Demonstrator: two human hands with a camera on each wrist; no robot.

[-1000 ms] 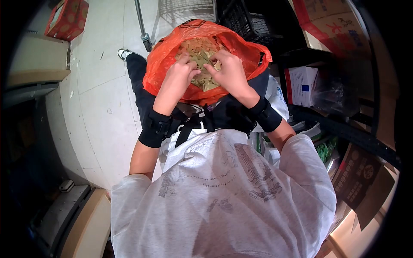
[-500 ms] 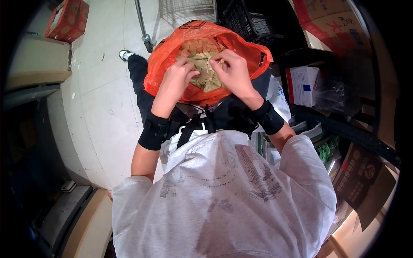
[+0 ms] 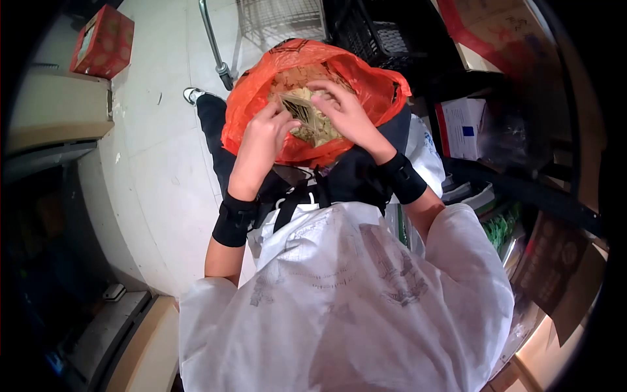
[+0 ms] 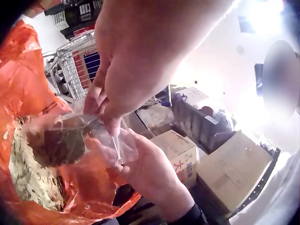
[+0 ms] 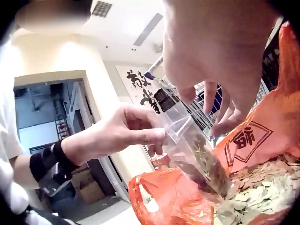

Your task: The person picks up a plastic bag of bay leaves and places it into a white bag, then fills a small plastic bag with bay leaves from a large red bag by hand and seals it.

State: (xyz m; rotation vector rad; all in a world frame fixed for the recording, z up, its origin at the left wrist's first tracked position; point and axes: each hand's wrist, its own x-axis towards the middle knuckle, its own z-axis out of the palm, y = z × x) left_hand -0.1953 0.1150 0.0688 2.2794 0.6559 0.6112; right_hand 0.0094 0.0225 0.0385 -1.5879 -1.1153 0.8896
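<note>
An orange plastic bag (image 3: 251,85) sits open on the person's lap, with pale, dry leaves (image 5: 262,187) inside. Over its mouth a small clear plastic bag (image 5: 204,161) leans at a tilt, darker dried leaves showing through its side. The left hand (image 3: 260,137) pinches the clear bag's upper edge between thumb and fingers. Across from it, the right hand (image 3: 349,117) is beside the same bag with loosely bent, spread fingers. In the left wrist view part of the right hand (image 4: 154,178) shows behind the clear film.
A black plastic crate (image 3: 382,39) and a wire cart (image 4: 77,65) stand beyond the orange bag. To the right are a white box (image 3: 462,127) and cardboard cartons (image 3: 503,32). A red patterned box (image 3: 104,40) is at the far left, and a metal pole (image 3: 215,42) stands ahead.
The clear bag has turned so that its dark contents show between the hands. The right hand's fingers have loosened from a pinch and reach further left. The left hand keeps its hold.
</note>
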